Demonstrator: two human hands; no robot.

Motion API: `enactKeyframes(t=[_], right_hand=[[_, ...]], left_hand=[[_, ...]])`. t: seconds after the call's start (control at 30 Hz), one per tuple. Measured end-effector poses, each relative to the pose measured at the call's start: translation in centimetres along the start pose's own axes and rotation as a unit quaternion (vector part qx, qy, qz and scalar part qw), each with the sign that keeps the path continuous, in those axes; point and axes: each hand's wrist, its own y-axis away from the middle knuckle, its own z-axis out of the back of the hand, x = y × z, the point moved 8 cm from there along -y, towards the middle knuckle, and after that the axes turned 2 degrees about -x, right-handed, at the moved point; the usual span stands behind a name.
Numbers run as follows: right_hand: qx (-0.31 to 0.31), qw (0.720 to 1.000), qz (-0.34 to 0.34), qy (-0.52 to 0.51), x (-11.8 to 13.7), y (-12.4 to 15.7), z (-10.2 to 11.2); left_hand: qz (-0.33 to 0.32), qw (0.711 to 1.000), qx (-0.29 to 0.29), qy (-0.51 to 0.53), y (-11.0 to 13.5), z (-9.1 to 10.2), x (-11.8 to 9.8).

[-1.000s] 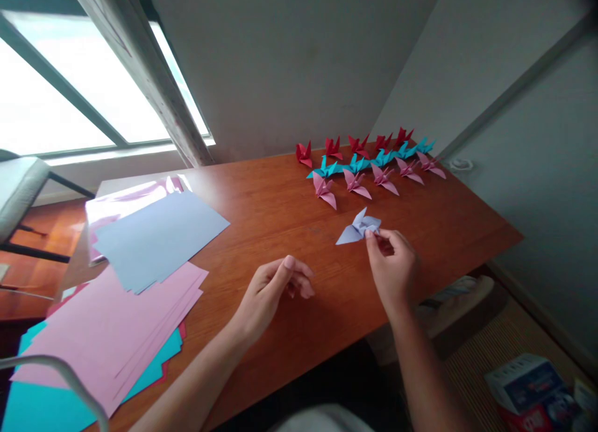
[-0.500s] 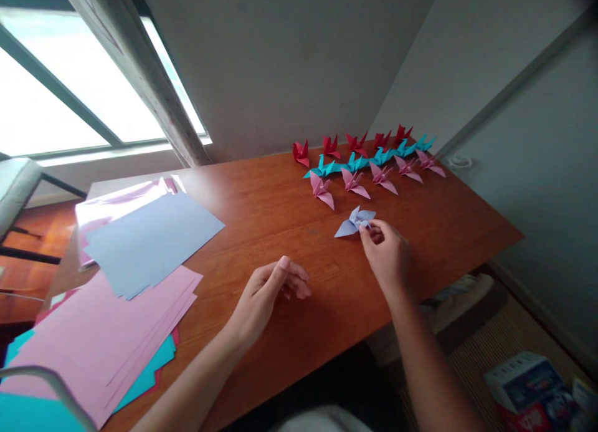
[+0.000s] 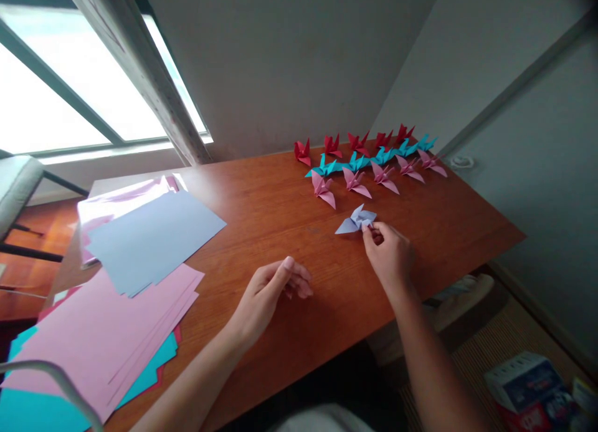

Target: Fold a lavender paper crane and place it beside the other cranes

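Observation:
A pale blue origami crane [image 3: 349, 224] sits over the wooden table [image 3: 261, 220], its wings spread. My right hand [image 3: 389, 252] pinches the near side of the crane between thumb and fingertips. To the left, my left hand [image 3: 275, 288] rests at the table with fingers loosely curled and thumb apart, holding nothing. Behind the pale blue crane stand rows of folded cranes: pink cranes [image 3: 384, 176] in front, turquoise cranes [image 3: 324, 165] in the middle and red cranes [image 3: 359, 143] at the back.
Pale blue sheets [image 3: 159, 239] lie on pink sheets [image 3: 103, 332] at the left, with turquoise sheets [image 3: 42, 410] below. A shiny wrapped pack [image 3: 121, 201] is behind them. A curved grey bar [image 3: 56, 376] crosses the lower left corner. Printed boxes [image 3: 527, 382] stand on the floor at right.
The view has shifted very slightly. My right hand keeps its pinch on the pale blue crane, and my left hand has barely moved.

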Motion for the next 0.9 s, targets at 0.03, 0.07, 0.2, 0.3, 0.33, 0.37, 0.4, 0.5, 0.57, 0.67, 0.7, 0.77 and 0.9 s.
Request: enactKeyframes(t=[0.03, 0.07, 0.2, 0.3, 0.33, 0.37, 0.4, 0.5, 0.57, 0.67, 0.7, 0.77, 0.9], right_hand=[[0.000, 1.000, 0.000, -0.001, 0.0, 0.0, 0.0], [0.000, 1.000, -0.001, -0.002, 0.0, 0.0, 0.0], [0.002, 1.000, -0.005, -0.012, -0.1, 0.3, 0.2], [0.004, 1.000, -0.011, -0.016, -0.2, 0.7, 0.6], [0.005, 1.000, -0.013, -0.016, -0.3, 0.9, 0.7], [0.006, 1.000, -0.014, -0.015, -0.3, 1.0, 0.9], [0.008, 1.000, -0.015, -0.015, -0.4, 1.1, 1.0], [0.012, 1.000, -0.017, -0.012, -0.6, 1.3, 1.2], [0.014, 1.000, -0.019, -0.012, -0.7, 1.3, 1.3], [0.016, 1.000, -0.021, -0.012, -0.8, 1.3, 1.2], [0.017, 1.000, -0.021, -0.013, -0.7, 1.3, 1.2], [0.018, 0.999, -0.021, -0.016, -0.6, 1.3, 1.1], [0.026, 0.999, -0.017, -0.026, -0.4, 1.0, 0.8]], left_hand=[[0.000, 1.000, 0.000, 0.002, 0.0, 0.0, 0.0], [0.000, 1.000, -0.001, 0.004, 0.0, -0.1, -0.1], [-0.005, 1.000, -0.002, 0.009, 0.0, -0.1, -0.3], [-0.004, 1.000, -0.002, 0.007, 0.0, -0.1, -0.2], [-0.003, 1.000, -0.001, 0.005, 0.0, -0.1, -0.2], [-0.002, 1.000, -0.001, 0.003, 0.0, -0.1, -0.2], [-0.002, 1.000, 0.000, 0.002, 0.0, -0.1, -0.2], [-0.004, 1.000, 0.001, -0.002, 0.0, -0.1, -0.3], [-0.003, 1.000, 0.001, -0.005, 0.0, -0.1, -0.3], [0.000, 1.000, 0.001, -0.008, 0.0, -0.1, -0.3], [0.000, 1.000, 0.000, -0.008, 0.1, -0.1, -0.3], [0.000, 1.000, -0.001, -0.008, 0.1, -0.2, -0.3], [0.001, 1.000, 0.002, -0.012, 0.1, -0.2, -0.3]])
